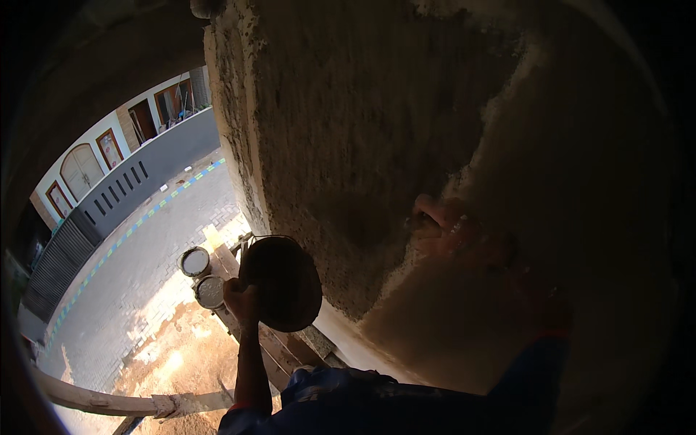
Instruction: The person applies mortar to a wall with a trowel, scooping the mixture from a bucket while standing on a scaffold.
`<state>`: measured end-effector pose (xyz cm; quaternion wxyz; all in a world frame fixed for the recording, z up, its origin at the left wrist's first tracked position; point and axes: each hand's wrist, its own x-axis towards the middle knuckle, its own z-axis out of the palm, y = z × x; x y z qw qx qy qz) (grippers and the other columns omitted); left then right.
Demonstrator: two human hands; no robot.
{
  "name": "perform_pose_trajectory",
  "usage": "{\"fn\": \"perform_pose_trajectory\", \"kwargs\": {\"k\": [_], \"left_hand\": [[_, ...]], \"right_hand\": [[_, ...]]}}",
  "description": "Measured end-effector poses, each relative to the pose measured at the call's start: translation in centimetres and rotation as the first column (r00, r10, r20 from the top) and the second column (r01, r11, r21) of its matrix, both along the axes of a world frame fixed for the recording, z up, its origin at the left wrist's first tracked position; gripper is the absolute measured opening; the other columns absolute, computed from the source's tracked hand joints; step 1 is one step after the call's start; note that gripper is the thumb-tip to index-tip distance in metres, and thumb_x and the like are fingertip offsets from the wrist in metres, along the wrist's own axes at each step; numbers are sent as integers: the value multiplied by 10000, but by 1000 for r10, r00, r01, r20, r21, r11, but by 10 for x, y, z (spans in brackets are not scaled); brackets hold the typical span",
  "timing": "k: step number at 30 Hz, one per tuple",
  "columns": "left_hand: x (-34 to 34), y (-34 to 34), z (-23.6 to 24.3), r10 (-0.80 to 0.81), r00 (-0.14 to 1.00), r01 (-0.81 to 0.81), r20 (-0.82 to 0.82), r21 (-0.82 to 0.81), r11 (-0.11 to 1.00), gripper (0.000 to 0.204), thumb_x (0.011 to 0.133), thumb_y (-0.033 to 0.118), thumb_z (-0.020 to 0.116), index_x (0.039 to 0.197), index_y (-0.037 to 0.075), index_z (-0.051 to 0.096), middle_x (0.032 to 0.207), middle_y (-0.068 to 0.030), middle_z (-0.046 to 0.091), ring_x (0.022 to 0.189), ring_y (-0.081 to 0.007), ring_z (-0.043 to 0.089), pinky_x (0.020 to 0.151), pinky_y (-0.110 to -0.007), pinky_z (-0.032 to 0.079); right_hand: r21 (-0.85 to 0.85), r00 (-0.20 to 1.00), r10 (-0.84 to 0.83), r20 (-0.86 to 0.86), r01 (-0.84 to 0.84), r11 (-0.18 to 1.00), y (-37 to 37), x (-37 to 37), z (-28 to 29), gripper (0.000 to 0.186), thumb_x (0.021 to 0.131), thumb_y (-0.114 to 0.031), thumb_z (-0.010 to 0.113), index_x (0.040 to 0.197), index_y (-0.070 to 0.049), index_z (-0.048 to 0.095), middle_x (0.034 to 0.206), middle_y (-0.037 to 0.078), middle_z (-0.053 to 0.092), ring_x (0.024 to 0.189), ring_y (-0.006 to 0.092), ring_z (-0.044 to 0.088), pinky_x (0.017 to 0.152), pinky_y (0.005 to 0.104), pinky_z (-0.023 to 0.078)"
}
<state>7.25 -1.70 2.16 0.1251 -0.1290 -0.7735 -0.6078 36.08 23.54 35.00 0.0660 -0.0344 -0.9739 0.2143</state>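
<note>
Wall (362, 109) fills most of my view: a rough, pitted coat of wet plaster covers the upper and middle stretch, up from and to the left of my right fingers. Judging by texture, that stretch is laid on but not yet floated. A smoother, paler band curves from above those fingers down past them to the wall's foot, and reads to me as worked flatter. The far right is too dark to judge. My guess is that the job is midway, with the rough field left to smooth. Below the wall, planks (268, 348) run under my left wrist, apparently a scaffold deck. Past them, far down, lie paved road and a sandy patch (181, 362). Bowl (284, 283), round and dark, sits just right of my left fingertips, and I cannot see what it contains. Two buckets (203, 279) stand left of that hand, on or beside the planks, both showing pale grey contents. Left hand (241, 299): fingers curled tight round the bowl's rim, holding it up. Right hand (449, 232): pressed against the wall at the rough-smooth boundary, fingers bunched. It is blurred and in shadow, so I cannot tell whether it grips a tool or works bare.
</note>
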Motion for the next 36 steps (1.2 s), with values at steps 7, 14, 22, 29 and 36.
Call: {"fn": "perform_pose_trajectory", "kwargs": {"k": [7, 14, 22, 29, 36], "left_hand": [[3, -28, -22, 70, 986, -70, 152, -2, 998, 264, 577, 110, 660, 774, -24, 547, 739, -97, 544, 681, -219, 509, 687, -325, 435], [7, -34, -19, 130, 975, -127, 178, -24, 992, 254, 578, 105, 648, 765, -23, 532, 711, -85, 530, 678, -182, 492, 678, -318, 427], [25, -33, -68, 143, 959, -152, 244, 18, 988, 127, 605, 58, 606, 642, -2, 501, 582, -24, 510, 552, -123, 478, 540, -306, 411], [0, -55, -125, 183, 771, -306, 610, 104, 946, 212, 603, 131, 650, 602, -42, 527, 550, -62, 519, 502, -166, 477, 510, -347, 408], [17, -149, -288, 287, 929, 70, 231, -875, 479, 102, 722, 217, 662, 746, 119, 675, 728, -170, 641, 712, -273, 644, 633, -347, 507]], "right_hand": [[213, 957, 76, -280, -15, 977, -49, -29, 117, 383, 861, -213, 582, 1169, -2, 496, 831, 55, 565, 648, 85, 522, 535, 220, 416], [68, 914, 325, -244, -318, 946, -99, -59, 153, 369, 891, -225, 544, 1192, -18, 493, 734, 55, 579, 556, 84, 519, 470, 226, 412], [-60, 635, -512, -578, 593, 803, 55, 20, 194, 446, 899, -416, 518, 1220, -106, 526, 682, -38, 471, 565, 23, 421, 507, 195, 376], [-15, 535, -789, -302, 825, 566, -2, 87, 82, 440, 951, -319, 429, 1295, -45, 445, 749, 20, 548, 610, 69, 501, 533, 226, 434], [-315, 655, -603, 455, 752, 579, 21, 146, -247, 375, 903, -305, 489, 1164, -37, 490, 788, 83, 604, 715, 151, 597, 614, 279, 489]]}}
